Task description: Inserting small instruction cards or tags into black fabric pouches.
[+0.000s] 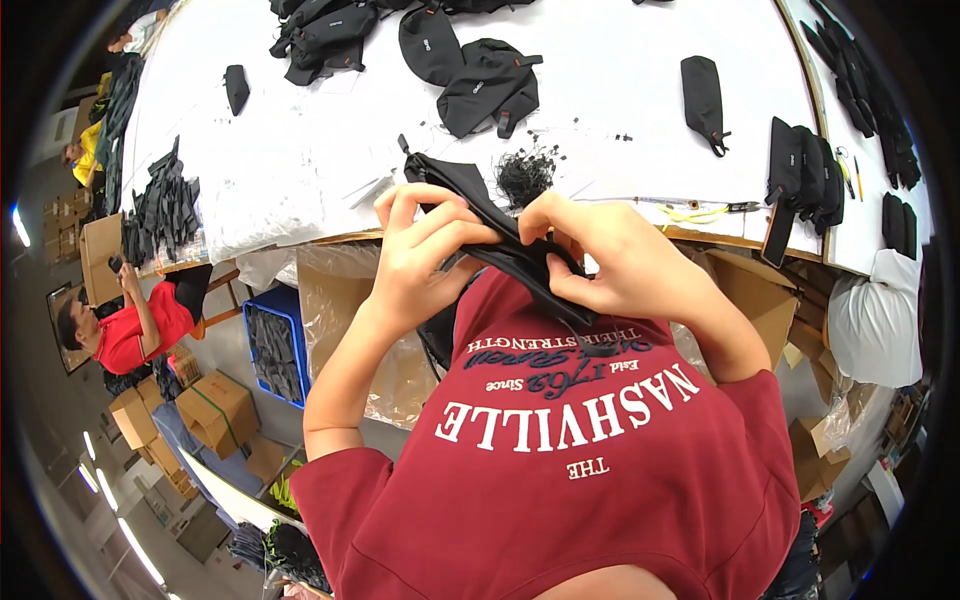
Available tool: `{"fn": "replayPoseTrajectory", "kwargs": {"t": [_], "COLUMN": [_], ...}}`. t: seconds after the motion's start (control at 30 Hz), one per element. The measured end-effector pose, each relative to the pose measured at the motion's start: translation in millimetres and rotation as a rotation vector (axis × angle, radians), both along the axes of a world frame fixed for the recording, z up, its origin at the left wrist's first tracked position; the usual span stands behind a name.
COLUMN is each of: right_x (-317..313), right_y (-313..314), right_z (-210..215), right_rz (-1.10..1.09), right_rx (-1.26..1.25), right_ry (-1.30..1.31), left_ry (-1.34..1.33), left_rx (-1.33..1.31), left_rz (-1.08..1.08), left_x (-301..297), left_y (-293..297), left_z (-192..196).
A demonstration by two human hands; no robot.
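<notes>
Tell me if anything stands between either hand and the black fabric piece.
Nothing visible does: the left hand and right hand both grip the black fabric piece directly. The black scraps lie on the white table, beyond the right hand.

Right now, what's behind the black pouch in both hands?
Around the black pouch: white tabletop at its far end, maroon T-shirt at its near end. Whatever sits directly behind pouch and fingers is covered.

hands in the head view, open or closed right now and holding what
Left hand: closed, holding the black fabric piece.
Right hand: closed, pinching the same piece.
</notes>
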State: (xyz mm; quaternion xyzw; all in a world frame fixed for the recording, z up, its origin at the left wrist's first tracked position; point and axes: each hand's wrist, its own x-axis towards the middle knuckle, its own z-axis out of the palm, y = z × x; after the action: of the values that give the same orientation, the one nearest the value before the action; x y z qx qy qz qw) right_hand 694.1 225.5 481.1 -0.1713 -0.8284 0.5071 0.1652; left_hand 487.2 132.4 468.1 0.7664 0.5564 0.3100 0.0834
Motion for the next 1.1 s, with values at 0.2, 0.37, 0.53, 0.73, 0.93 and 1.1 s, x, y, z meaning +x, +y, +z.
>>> {"fn": "replayPoseTrajectory", "kwargs": {"t": [0.2, 0.37, 0.53, 0.73, 0.93, 1.1], "right_x": [-3.1, 7.2, 32.3, 36.3, 56.7, 98.9], "right_y": [2.9, 27.5, 37.1, 43.3, 45.8, 86.2], "right_z": [0.7, -19.0, -55.1, -79.4, -107.0, -87.4], "right_rz": [0.052, 0.136, 0.327, -0.066, -0.444, -0.346], "right_rx": [-0.090, -0.542, -0.314, -0.513, -1.334, -0.970], "right_ry": [-0.014, -0.003, -0.184, -0.439, 0.241, 0.209], "left_ry": [-0.008, -0.077, -0.542, -1.038, -1.148, -1.089], "left_rx": [0.001, -0.052, -0.785, -1.038, -1.254, -1.211], "left_rz": [-0.037, -0.024, 0.066, 0.035, -0.102, -0.120], "left_x": [-5.3, -12.8, -33.9, -35.6, -44.5, -34.7], "left_y": [-6.7, -15.3, -27.6, -33.5, -27.7, -6.9], "left_z": [0.7, 1.4, -2.9, -11.2, -25.4, -16.9]}}
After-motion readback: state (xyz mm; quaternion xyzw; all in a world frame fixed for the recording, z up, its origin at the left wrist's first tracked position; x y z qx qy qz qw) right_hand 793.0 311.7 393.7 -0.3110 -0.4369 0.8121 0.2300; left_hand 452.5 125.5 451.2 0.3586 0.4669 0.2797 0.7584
